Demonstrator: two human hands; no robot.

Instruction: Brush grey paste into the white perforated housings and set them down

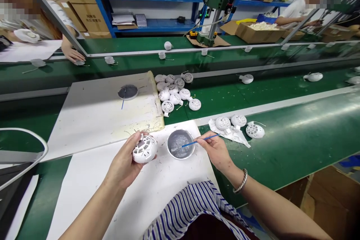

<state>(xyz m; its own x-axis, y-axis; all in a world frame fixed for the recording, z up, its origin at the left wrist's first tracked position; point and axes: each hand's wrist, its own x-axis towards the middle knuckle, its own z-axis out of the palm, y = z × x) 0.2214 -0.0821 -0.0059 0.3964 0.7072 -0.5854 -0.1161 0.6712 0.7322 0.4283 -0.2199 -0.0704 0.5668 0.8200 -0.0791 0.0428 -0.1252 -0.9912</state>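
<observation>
My left fingers (134,143) wrap a white vented plastic ball (144,149), held up over the white sheet (157,183). My right fingers (204,141) pinch a thin blue brush (197,141), its tip down in a small bowl (180,144) of grey paste, just beside the ball!

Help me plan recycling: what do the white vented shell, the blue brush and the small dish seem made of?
The white vented shell looks like moulded plastic: matte, with crisp, regular openings. The blue brush has a thin glossy handle, probably plastic. The small dish could be metal or plastic; grey, wet-looking contents hide most of it.
</observation>
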